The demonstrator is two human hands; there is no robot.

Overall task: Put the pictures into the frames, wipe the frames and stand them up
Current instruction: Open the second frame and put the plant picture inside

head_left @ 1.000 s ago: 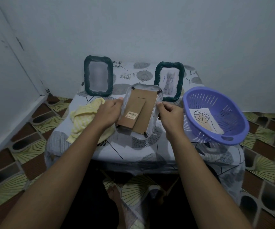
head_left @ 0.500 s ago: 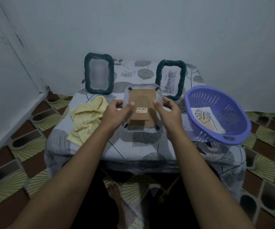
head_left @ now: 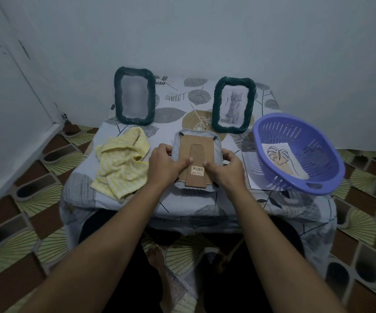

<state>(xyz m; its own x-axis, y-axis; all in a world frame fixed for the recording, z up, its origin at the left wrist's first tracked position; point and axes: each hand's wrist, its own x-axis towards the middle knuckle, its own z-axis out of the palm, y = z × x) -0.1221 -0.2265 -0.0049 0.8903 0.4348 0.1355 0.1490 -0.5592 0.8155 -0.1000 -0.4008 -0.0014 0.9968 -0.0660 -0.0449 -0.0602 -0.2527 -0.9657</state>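
Note:
A grey-rimmed picture frame point(head_left: 197, 152) lies face down in the middle of the small table, its brown cardboard back and folded stand facing up. My left hand point(head_left: 165, 163) grips its left edge, thumb pressed on the backing. My right hand point(head_left: 224, 167) grips its right edge the same way. Two dark green frames stand upright at the back: the left frame point(head_left: 134, 96) and the right frame point(head_left: 233, 105), which shows a cat picture. A leaf picture point(head_left: 280, 158) lies inside the purple basket point(head_left: 327, 163).
A crumpled yellow cloth point(head_left: 120, 161) lies at the table's left front. The basket overhangs the table's right edge, with a white sheet point(head_left: 251, 175) under it. The leaf-patterned tablecloth point(head_left: 173, 109) covers the table. Walls close in behind and at the left.
The face-down frame, tilted a second ago, was turned straight and lowered flat onto the table. Both hands shifted along its edges, with thumbs now on the backing.

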